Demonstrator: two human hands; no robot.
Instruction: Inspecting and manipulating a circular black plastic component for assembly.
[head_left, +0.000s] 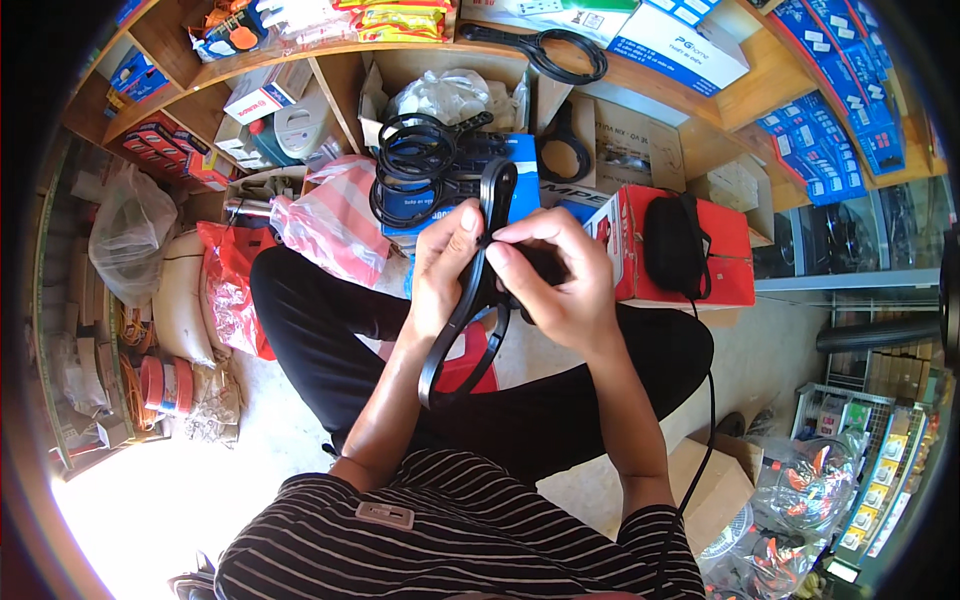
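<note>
A long, flattened bundle of black cable is held up over my lap, its loops hanging down toward my left forearm. My left hand is closed round the bundle near its middle, thumb pointing up along it. Right beside it, my right hand has thumb and forefinger pinched together at the bundle's narrow waist. Whatever small piece those fingertips hold is hidden. Just beyond my hands, more coiled black cables lie on a blue box.
To the right, a red box carries a black pouch-like object with a cord running down past my right arm. Wooden shelves with boxed goods curve across the far side. A striped plastic bag and a red bag lie left.
</note>
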